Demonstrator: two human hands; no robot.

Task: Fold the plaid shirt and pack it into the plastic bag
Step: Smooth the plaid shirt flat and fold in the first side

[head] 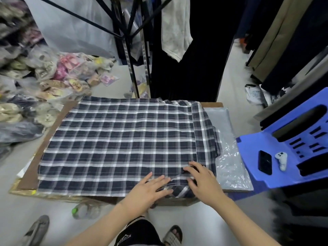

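A leg in dark shorts (pixel 140 231) and a foot in a sandal (pixel 173 236) are sitting closest to the camera, with a plastic bottle (pixel 85 211) lying on the floor just beside them. Above them the two arms are reaching out. The left hand (pixel 150 188) is lying flat and open on the near edge of the plaid shirt (pixel 117 142), fingers spread, holding nothing, most likely pressing the cloth so it is not sliding. The right hand (pixel 202 180) is half open with fingers bent, touching the bunched corner of the shirt; I cannot tell if it is pinching the cloth or only pushing it. The shirt is lying spread on a brown board (pixel 29 174). The plastic bag (pixel 230 167) is lying flat on the right, partly under the shirt, probably so packing is easy. A blue stool (pixel 252 153) is standing beside it, holding a phone (pixel 265 162) and a small white controller (pixel 281 161)
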